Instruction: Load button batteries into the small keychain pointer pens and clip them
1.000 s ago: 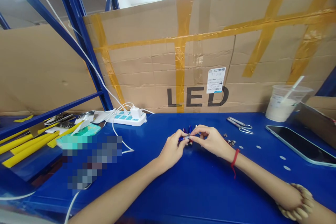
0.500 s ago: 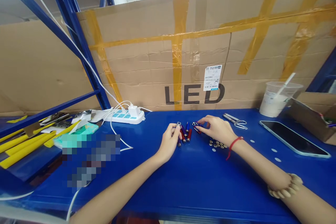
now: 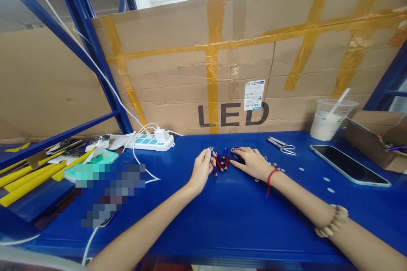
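Note:
My left hand (image 3: 202,170) is closed, its thumb and fingers pinching a small blue metal tube (image 3: 212,152) with a silvery end, possibly a mini flashlight. Just right of it lies a loose group of similar tubes: a red tube (image 3: 227,163), a blue tube (image 3: 224,152) and a purple tube (image 3: 215,172) among several. Palm down and with fingers stretched out, my right hand (image 3: 252,163) rests over more dark tubes with silvery rings (image 3: 234,149). Small round metal pieces (image 3: 272,164) lie partly hidden beside and behind this hand.
Scissors (image 3: 282,145), a phone (image 3: 349,165), a drink cup (image 3: 327,123) and an open carton (image 3: 378,144) stand or lie to the right. A power strip (image 3: 165,142) with cables and yellow tubes (image 3: 34,175) are at left. Cardboard (image 3: 178,89) walls the back.
My left hand now has a blue tube raised in its fingers. My right hand has lowered and flattened over the tubes, covering most of the round metal pieces. The view has shifted slightly.

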Motion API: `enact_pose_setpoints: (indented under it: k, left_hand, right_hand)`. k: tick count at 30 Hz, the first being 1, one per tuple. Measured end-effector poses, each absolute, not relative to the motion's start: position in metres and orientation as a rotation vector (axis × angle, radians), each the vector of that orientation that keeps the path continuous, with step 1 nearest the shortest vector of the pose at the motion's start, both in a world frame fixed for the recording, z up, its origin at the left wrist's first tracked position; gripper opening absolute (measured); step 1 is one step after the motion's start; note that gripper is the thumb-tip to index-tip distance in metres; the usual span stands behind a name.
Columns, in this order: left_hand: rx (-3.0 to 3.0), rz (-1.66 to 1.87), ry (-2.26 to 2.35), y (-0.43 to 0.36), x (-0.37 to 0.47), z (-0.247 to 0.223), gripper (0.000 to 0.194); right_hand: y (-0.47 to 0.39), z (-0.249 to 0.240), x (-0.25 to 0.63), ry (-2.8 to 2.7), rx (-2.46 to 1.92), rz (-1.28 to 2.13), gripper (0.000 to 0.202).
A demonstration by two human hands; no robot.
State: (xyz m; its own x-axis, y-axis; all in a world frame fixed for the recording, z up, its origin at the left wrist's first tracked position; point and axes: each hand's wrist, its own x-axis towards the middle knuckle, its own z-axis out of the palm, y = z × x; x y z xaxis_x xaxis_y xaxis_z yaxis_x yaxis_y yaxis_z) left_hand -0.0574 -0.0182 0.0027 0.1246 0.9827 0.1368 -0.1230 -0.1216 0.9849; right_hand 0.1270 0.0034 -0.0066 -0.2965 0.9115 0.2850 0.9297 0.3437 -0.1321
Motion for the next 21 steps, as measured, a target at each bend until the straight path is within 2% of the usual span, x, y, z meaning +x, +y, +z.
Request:
enact_pose_setpoints:
  k: [5, 12, 16, 21]
  left_hand:
    - [1.264, 1.280, 0.971, -0.019, -0.057, 0.002, 0.046]
    - [1.213, 1.297, 1.045, -0.021, -0.058, 0.006, 0.042]
    - [1.188, 1.294, 1.071, -0.022, -0.058, 0.008, 0.040]
    - [1.220, 1.288, 1.059, -0.022, -0.057, 0.007, 0.038]
  right_hand:
    - [0.001, -0.002, 0.127, -2.278, -1.578, -0.125, 0.038]
    - [0.005, 0.005, 0.138, -2.140, -1.776, -0.176, 0.058]
    - [0.009, 0.026, 0.162, -1.891, -1.907, -0.251, 0.042]
    - [0.007, 0.041, 0.178, -1.785, -2.201, -0.058, 0.034]
